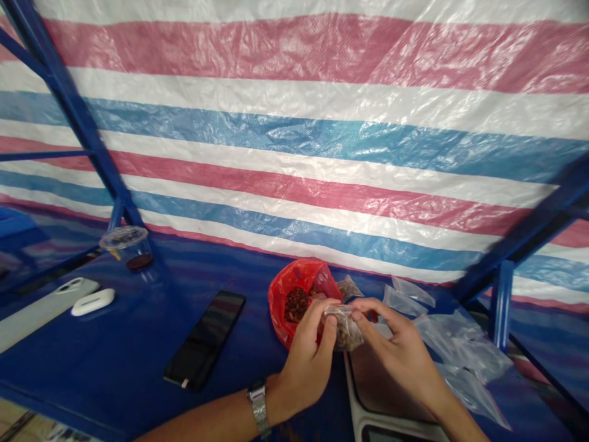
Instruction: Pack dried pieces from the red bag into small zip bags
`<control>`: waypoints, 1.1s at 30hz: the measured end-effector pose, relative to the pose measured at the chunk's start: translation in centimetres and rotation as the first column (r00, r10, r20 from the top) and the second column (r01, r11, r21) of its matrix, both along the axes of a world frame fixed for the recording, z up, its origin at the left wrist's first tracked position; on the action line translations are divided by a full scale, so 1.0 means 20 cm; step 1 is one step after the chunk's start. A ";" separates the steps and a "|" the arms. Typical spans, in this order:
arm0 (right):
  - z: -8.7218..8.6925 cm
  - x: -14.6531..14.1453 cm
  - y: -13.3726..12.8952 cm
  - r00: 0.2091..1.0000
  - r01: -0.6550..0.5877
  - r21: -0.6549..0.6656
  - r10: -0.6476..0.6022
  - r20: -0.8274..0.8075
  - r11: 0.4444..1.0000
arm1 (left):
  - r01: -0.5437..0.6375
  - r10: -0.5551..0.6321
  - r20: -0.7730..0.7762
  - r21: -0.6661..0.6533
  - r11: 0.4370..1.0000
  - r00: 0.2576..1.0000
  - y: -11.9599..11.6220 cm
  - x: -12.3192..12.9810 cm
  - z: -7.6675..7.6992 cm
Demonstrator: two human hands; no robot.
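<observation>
My left hand (306, 362) and my right hand (396, 350) both pinch the top of a small clear plastic bag (344, 331) holding brown pieces. The bag hangs just above a digital kitchen scale (381, 393), whose pan is partly hidden by my right hand. Behind my left hand stands an open red plastic bag (285, 307) filled with dark brown chunks. A small filled clear bag (348, 288) lies behind the held bag. Several flat clear plastic bags (462, 347) lie to the right of my right hand. A metal wristwatch (258, 405) sits on my left wrist.
A black smartphone (205, 341) lies on the blue table (115, 362) left of my hands. Farther left are a white oblong object (92, 301), a grey device (41, 314) and a lidded plastic cup (127, 247). A striped tarpaulin (294, 147) and blue metal posts (501, 304) edge the table.
</observation>
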State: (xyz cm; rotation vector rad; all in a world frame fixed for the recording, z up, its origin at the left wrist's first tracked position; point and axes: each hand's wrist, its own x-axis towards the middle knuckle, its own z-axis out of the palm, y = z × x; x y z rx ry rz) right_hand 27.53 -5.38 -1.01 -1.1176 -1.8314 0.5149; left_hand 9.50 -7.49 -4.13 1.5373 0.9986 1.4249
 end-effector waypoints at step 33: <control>0.00 -0.04 -0.02 0.998 0.057 -0.029 -0.057 0.005 0.998 | 0.057 -0.054 -0.101 0.024 0.998 0.993 0.07 -0.06 0.02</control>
